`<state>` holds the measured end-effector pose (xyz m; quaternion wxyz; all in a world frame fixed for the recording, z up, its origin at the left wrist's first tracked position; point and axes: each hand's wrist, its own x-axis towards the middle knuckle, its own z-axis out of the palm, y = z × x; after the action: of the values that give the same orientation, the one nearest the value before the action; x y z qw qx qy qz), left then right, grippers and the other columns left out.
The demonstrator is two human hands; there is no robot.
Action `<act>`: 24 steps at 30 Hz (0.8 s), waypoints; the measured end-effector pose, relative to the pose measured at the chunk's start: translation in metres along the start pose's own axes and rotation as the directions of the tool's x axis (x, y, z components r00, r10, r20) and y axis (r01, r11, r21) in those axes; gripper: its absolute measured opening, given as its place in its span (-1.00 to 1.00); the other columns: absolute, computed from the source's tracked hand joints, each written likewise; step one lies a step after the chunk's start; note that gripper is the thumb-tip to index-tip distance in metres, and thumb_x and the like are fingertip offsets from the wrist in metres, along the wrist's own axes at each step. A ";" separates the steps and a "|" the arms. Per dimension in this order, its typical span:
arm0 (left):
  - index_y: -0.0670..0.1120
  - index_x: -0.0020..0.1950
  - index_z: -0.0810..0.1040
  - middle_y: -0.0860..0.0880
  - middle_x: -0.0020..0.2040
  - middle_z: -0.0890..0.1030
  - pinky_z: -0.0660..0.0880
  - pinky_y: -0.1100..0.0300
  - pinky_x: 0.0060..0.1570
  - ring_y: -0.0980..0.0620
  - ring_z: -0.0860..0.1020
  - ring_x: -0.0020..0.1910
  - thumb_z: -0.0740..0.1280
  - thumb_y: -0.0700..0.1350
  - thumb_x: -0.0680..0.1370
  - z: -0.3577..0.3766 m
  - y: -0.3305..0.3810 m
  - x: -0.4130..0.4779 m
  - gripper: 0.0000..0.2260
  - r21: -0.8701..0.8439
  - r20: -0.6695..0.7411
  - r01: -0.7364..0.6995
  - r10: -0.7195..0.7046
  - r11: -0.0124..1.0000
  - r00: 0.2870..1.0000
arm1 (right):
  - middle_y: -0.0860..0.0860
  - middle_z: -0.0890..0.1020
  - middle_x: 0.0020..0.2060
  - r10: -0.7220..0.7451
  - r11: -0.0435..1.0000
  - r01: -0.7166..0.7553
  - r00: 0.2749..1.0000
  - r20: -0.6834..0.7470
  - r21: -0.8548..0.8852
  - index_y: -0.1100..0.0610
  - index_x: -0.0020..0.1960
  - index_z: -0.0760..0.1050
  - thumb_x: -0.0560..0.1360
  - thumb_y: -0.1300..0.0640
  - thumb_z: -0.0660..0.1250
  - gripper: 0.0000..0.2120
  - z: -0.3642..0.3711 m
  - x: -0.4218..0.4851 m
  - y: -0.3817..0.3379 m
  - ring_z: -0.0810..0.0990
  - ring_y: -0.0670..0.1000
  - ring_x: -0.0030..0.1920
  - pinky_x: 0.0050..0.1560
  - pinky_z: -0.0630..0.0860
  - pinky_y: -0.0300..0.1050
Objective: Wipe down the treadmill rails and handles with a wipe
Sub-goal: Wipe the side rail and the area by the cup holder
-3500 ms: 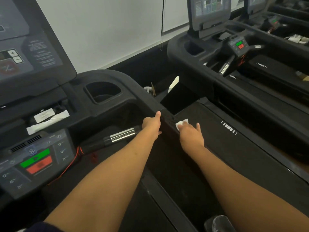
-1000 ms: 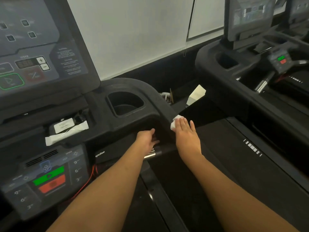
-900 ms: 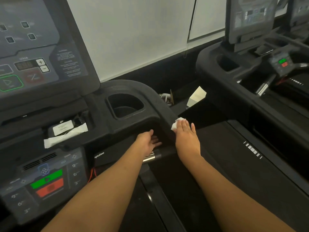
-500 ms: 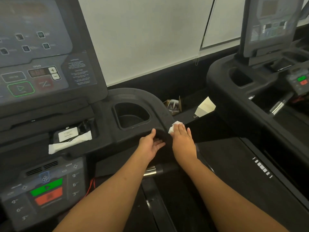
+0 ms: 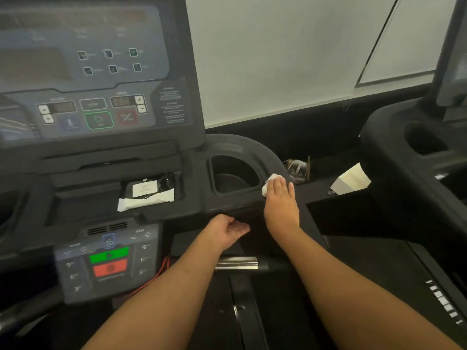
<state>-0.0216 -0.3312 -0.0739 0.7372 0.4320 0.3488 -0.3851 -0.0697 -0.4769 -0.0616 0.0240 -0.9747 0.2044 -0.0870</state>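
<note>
R hand [image 5: 280, 208] flat, fingers straight, pressing the wipe [image 5: 270, 181] onto the rail [image 5: 242, 145] bend, cup holder [image 5: 213, 173] just left of it. L hand [image 5: 227, 231] below-left, loose, holding nothing. Prob midway imo, can't tell if the chrome handle [image 5: 236, 263] further below is done.

1. You work from one view: a wide-angle camera worn on your head.
2. It faces forward and down at the treadmill [image 5: 202, 200]. The cup holder [image 5: 235, 176] sits close, near frame centre.
3. Left of the cup holder, the console [image 5: 96, 72] fills the upper frame.
4. Right of the cup holder, a neighbouring treadmill [image 5: 394, 173] is cut by the frame edge.
5. Below the cup holder, your forearms [image 5: 164, 299] enter from the bottom edge.
</note>
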 end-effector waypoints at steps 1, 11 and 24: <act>-0.37 0.52 0.26 -0.40 0.46 0.37 0.30 -0.22 0.47 -0.33 0.35 0.49 0.11 -0.30 0.70 -0.003 0.001 -0.001 -0.61 -0.010 -0.015 -0.011 0.011 1.000 1.000 | 0.18 0.11 0.60 -0.039 0.999 0.039 0.999 0.014 0.012 0.25 0.61 0.00 0.61 0.22 0.20 -0.35 0.002 -0.004 -0.009 -0.02 0.13 0.61 0.60 -0.17 0.08; -0.36 0.42 0.40 -0.34 0.39 0.48 0.41 -0.18 0.32 -0.29 0.43 0.44 0.05 -0.30 0.71 -0.017 0.010 -0.033 -0.68 -0.106 -0.040 -0.111 0.108 0.988 0.993 | 0.17 0.09 0.61 -0.403 0.912 0.406 0.913 0.063 -0.061 0.23 0.62 -0.06 0.60 0.14 0.19 -0.31 0.004 -0.032 -0.052 -0.02 0.12 0.62 0.58 -0.27 0.13; -0.37 0.47 0.35 -0.30 0.42 0.46 0.36 -0.12 0.38 -0.27 0.43 0.45 0.03 -0.30 0.72 -0.050 0.020 -0.045 -0.66 -0.073 -0.130 -0.167 0.156 0.983 0.979 | 0.19 -0.01 0.62 -0.304 0.946 0.314 0.946 0.115 -0.082 0.26 0.62 -0.12 0.62 0.11 0.19 -0.29 0.006 -0.044 -0.102 -0.12 0.15 0.62 0.58 -0.19 0.17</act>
<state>-0.0338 -0.2668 -0.0475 0.7605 0.4506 0.3732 -0.2816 -0.0682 -0.3661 -0.0660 -0.0282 -0.9978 0.0514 -0.0303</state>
